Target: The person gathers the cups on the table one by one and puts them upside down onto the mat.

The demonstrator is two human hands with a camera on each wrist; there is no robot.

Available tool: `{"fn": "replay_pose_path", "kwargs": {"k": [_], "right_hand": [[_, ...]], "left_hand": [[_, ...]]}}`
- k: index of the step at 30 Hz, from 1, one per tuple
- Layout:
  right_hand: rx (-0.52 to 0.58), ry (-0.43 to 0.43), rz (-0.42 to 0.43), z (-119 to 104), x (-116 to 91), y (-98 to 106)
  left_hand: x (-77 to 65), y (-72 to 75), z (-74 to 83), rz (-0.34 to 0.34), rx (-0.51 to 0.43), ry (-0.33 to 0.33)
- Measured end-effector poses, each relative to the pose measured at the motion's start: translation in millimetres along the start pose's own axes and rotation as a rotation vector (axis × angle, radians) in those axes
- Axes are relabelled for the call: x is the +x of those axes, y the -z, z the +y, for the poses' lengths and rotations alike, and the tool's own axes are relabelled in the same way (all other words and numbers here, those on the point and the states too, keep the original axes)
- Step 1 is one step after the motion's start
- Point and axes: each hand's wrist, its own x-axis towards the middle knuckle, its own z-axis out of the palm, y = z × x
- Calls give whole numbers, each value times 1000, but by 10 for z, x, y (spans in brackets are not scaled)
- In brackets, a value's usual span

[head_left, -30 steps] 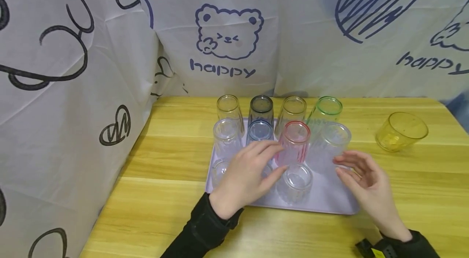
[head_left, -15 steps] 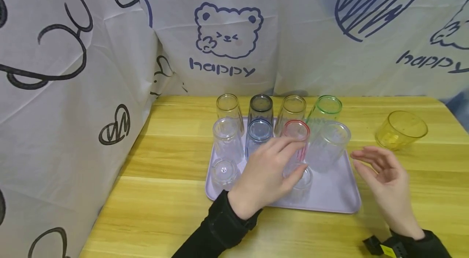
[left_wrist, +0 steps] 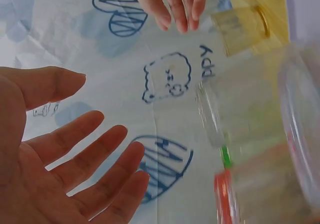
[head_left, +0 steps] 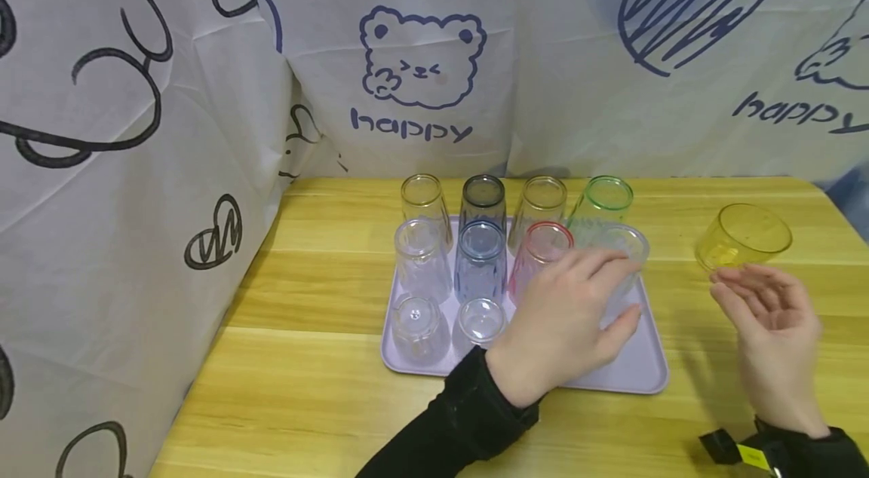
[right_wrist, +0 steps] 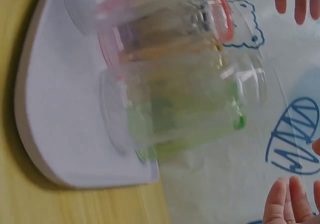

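My left hand (head_left: 566, 316) is over the right part of the lilac tray (head_left: 641, 357), fingers slightly bent and spread. In the left wrist view its palm and fingers hold nothing. It overlaps the clear glass (head_left: 624, 237) at the tray's right and partly covers the pink-red glass (head_left: 546, 243); a front-row glass is hidden behind it. My right hand (head_left: 774, 335) is to the right of the tray, fingers loosely curved, holding nothing. Its fingertips overlap the lower edge of the yellow glass (head_left: 753, 233), which stands mouth up on the table.
Upside-down glasses fill rows on the tray: a green one (head_left: 609, 195), a dark grey one (head_left: 483, 195), a blue one (head_left: 482, 259) and several clear ones, such as the front-left glass (head_left: 416, 323). A printed cloth (head_left: 570, 116) hangs behind the wooden table (head_left: 305, 380).
Both hands have moved right. The left passed from the tray's middle to the clear glass at its right; the right went from the tray's edge to near the yellow glass. The glasses stayed put.
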Motion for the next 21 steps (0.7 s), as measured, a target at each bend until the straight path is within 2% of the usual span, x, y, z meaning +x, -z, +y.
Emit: {"fn": "replay_pose_path", "kwargs": {"k": [1, 6, 11, 13, 16, 21], "right_hand": [[-13, 13, 13, 43, 31, 92], [-222, 59, 68, 315, 260, 673], [-561, 54, 118, 529, 499, 1147], [-655, 36, 128, 593, 587, 1261], [-665, -11, 165, 651, 718, 1334], [-725, -128, 237, 672, 857, 1278]], "left_hand": [[34, -15, 34, -16, -2, -3], [230, -131, 233, -116, 41, 3], [422, -318, 419, -187, 71, 43], [506, -391, 487, -214, 71, 60], [636, -506, 579, -259, 63, 87], [789, -717, 672, -311, 46, 142]]}}
